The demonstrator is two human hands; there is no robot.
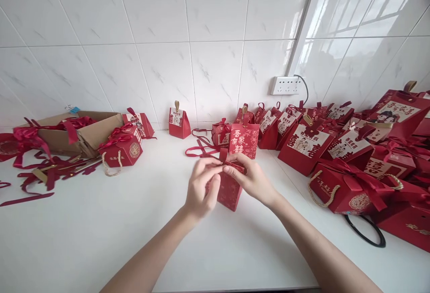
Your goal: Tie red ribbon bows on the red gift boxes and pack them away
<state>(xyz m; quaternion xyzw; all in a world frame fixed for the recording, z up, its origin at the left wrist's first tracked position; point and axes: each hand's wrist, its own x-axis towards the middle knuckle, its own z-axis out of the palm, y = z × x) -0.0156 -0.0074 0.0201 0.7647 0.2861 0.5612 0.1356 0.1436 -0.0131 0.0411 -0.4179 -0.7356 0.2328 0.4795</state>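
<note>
A small red gift box (230, 194) with a pale floral print stands on the white table in front of me, a ribbon loop (223, 154) rising from its top. My right hand (251, 178) is closed on the upper right of the box, thumb across the top edge. From the left, my left hand (203, 187) is closed with its fingertips at the top edge, just below the loop. Its fingers partly cover what they pinch. Right behind stands another red box (244, 138) with white characters. Loose red ribbon (201, 149) lies behind my left hand.
Many finished-looking red boxes (304, 145) crowd the right side. A black ring (366, 231) lies near them. To the left, an open cardboard box (83, 138) holds ribbons, beside a rope-handled box (122, 149). One box (179, 122) stands by the tiled wall, below a power strip (286, 85).
</note>
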